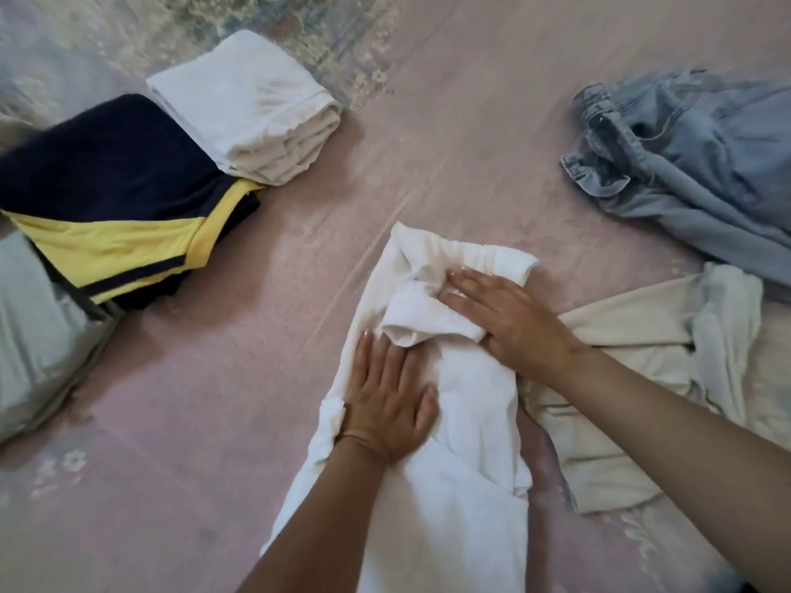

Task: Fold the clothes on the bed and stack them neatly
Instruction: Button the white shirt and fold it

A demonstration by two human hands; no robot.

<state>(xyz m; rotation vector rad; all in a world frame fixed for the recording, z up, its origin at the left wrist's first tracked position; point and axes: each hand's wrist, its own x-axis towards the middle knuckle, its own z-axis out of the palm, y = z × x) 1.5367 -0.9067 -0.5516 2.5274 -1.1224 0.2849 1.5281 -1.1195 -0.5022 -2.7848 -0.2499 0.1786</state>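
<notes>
While both my hands lie flat and open on the white shirt [462, 404] at lower centre, left hand [387, 404] anchoring and right hand [509, 318] on the bunched sleeve, I'd smooth that sleeve inward before folding upward.

The pale green folded garment [38, 336] runs off the left edge. The jeans [693, 164] and the cream garment [633, 357] are cut by the right edge. The white garment [449, 485] leaves the frame at the bottom, partly hidden under both forearms.
</notes>
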